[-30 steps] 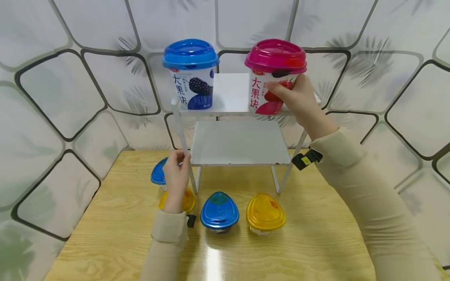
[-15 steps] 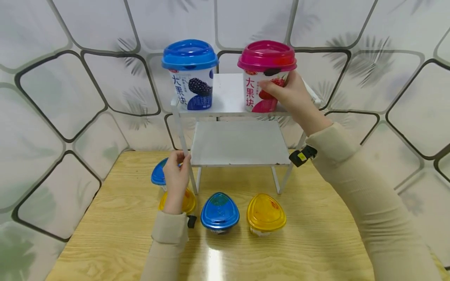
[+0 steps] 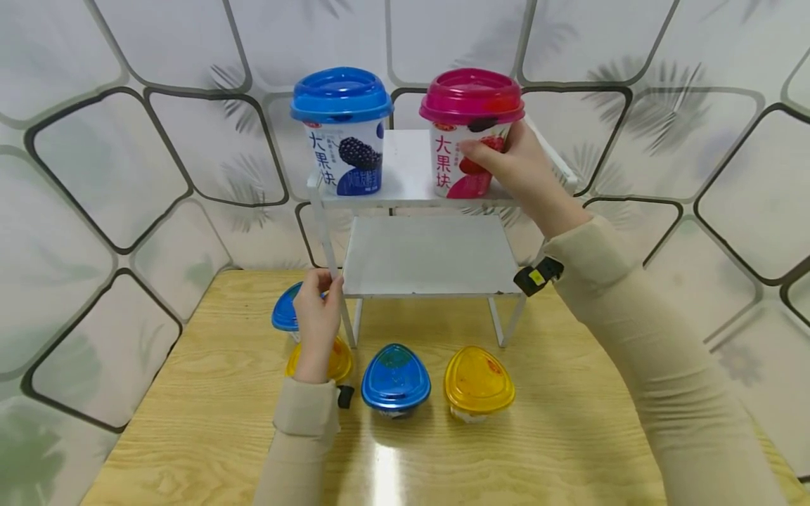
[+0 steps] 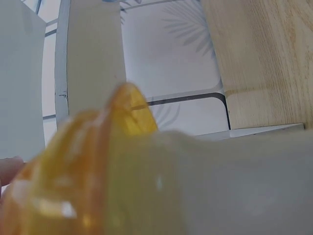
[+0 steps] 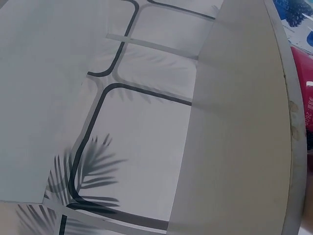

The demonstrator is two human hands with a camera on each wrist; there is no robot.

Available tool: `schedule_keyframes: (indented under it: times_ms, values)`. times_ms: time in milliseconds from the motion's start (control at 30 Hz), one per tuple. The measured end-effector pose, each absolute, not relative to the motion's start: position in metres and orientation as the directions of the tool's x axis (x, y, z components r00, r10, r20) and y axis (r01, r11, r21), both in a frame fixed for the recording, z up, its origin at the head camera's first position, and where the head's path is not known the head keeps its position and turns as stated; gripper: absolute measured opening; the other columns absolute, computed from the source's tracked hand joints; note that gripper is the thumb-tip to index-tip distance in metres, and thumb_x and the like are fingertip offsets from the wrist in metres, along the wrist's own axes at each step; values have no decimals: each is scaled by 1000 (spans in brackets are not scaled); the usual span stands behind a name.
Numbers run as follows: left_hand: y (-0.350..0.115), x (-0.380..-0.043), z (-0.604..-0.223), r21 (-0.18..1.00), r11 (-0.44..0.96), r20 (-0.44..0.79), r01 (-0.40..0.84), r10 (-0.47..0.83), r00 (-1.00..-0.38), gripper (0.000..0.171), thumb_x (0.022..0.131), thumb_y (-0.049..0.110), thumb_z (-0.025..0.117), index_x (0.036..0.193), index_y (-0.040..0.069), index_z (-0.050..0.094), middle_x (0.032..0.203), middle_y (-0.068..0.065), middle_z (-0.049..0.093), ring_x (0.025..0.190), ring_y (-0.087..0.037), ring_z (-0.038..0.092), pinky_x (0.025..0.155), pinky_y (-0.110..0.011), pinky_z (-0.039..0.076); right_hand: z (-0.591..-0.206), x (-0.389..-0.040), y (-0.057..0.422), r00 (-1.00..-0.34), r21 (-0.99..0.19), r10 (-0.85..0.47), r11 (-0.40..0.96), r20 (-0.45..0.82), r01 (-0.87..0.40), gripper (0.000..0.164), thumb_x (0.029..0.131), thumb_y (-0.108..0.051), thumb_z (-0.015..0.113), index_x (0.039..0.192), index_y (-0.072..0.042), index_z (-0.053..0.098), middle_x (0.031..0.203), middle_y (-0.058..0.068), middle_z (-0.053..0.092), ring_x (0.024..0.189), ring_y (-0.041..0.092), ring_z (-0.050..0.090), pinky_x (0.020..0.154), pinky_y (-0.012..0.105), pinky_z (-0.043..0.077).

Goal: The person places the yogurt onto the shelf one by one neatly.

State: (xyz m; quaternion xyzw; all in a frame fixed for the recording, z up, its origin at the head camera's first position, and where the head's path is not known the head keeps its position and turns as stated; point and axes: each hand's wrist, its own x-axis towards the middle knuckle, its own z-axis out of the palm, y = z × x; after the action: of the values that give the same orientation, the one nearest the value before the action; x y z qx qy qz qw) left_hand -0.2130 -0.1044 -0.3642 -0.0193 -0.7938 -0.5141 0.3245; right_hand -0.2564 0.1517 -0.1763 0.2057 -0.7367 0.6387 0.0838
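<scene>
Up at the smooth white rack's (image 3: 430, 256) top, the right hand (image 3: 519, 165) clamps its fingers on the tapered, glossy-lidded pink cup (image 3: 445, 160), printed "大果块"; the left hand's (image 3: 318, 313) fingers pinch the slim leg (image 3: 325, 235).

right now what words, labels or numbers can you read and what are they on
"大果块": white cup with a blue plastic lid
"风味发酵", last character unclear: blue patch on that cup
"大果块": white cup with a magenta plastic lid
"260", apparently then "g": the magenta-lidded cup, right wrist view
Too small or blurred: both cups' red oval logos, marks on the front blue rounded-triangle lid and yellow rounded-triangle lid
</scene>
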Motion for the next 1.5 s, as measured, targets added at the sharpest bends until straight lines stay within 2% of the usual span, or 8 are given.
schedule_keyframes:
  times_ms: [800, 1500]
  values:
    - [-105, -213, -365, 807, 468, 528, 360, -302, -794, 11, 84, 3, 59, 91, -5, 54, 88, -19, 60, 82, -29, 60, 68, -41, 51, -175, -265, 132, -918, -898, -177, 207, 355, -387, 55, 81, -24, 64, 127, -14, 36, 124, 5, 46, 111, 18, 45, 95, 33, 37]
    - [-105, -213, -366, 808, 461, 533, 368, -303, -790, 11, 84, 3, 59, 91, -5, 55, 88, -19, 61, 81, -29, 60, 67, -41, 52, -175, -263, 130, -915, -897, -193, 208, 354, -391, 57, 81, -22, 63, 129, -14, 32, 127, 4, 43, 113, 17, 42, 95, 34, 36]
